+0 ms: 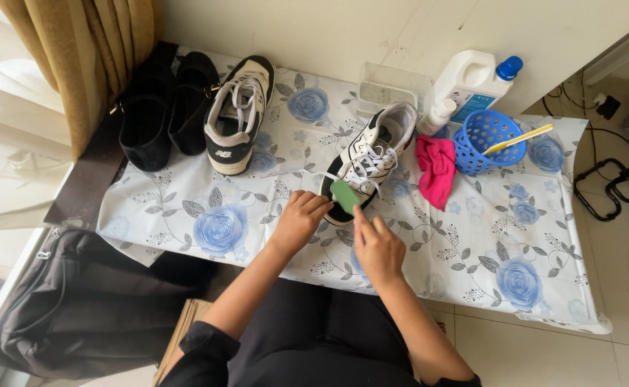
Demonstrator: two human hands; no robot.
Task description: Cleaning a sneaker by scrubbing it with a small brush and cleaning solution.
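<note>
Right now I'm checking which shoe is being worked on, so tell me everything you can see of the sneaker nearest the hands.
The white sneaker has black trim, white laces and a dark sole edge. It lies on the flowered tablecloth, toe toward the person, heel toward the wall. A small green block rests against its toe. The left hand is at the toe's side; the right hand reaches a finger to the block. A pink cloth lies just beside it.
</note>
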